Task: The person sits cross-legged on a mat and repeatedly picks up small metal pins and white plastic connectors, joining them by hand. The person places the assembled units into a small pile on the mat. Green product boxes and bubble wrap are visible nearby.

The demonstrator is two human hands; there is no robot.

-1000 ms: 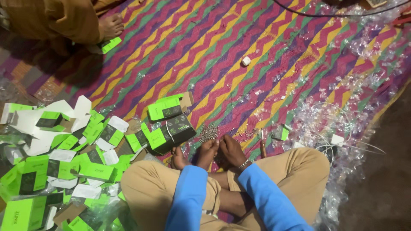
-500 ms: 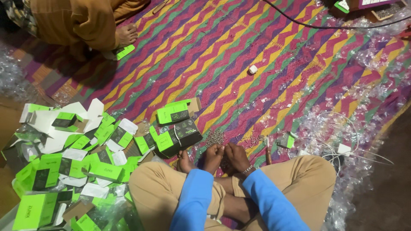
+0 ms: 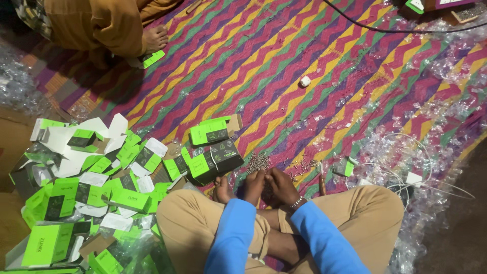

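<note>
- The person sits cross-legged on the zigzag-striped mat (image 3: 314,56), and the left hand (image 3: 252,186) and right hand (image 3: 280,185) are pressed together just over the shins.
- Both hands curl inward around something small between them; what it is stays hidden, and I cannot tell whether either grip is clenched on it or merely cupped.
- A scatter of small metal screws (image 3: 259,161) lies on the mat just beyond the fingertips, with a second scatter (image 3: 303,165) a little to the right.
- To do this fine work well, it seems wise to keep the hands low and close over the mat, so a dropped piece lands among the others rather than in the clear plastic wrappers (image 3: 446,106).
- The open green-and-black box (image 3: 215,162) sits just left of the screws, within easy reach of the left hand.
- The heap of green boxes (image 3: 86,193) lies further left, beside the knee.
- Another person's bare foot (image 3: 154,38) rests at the far edge of the mat, well apart.
</note>
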